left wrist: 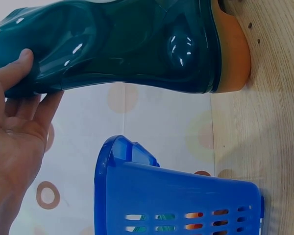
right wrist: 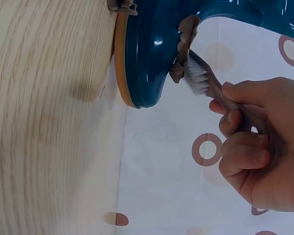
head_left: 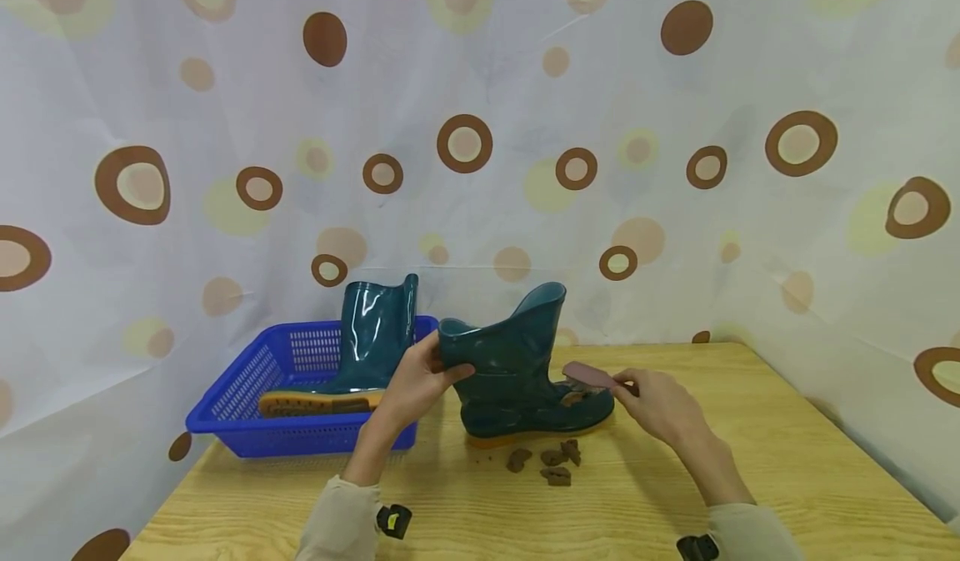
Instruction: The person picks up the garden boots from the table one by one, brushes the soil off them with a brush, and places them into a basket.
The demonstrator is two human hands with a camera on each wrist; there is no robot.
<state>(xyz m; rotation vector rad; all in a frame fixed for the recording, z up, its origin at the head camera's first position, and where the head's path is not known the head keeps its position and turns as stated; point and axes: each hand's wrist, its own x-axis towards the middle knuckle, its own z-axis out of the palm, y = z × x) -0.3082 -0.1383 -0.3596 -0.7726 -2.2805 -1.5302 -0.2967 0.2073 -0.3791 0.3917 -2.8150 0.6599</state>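
Observation:
A dark green rubber boot [head_left: 498, 386] with an orange sole stands on the wooden table, toe pointing right. My left hand [head_left: 420, 378] grips the top of its shaft, thumb on the near side and fingers behind, as the left wrist view also shows. In my right hand [head_left: 663, 407] is the handle of a mauve scrub brush [head_left: 588, 374], fingers curled round it. Its white bristles [right wrist: 197, 78] meet a brown mud-like clump [right wrist: 186, 39] stuck on top of the boot's foot. Several brown lumps [head_left: 555, 458] lie on the table in front of the boot.
To the left, a blue plastic basket [head_left: 315, 440] with slotted walls holds a second green boot [head_left: 371, 336], upright with its orange sole showing. Behind the table [head_left: 750, 461] hangs a white sheet [head_left: 495, 69] patterned with brown circles.

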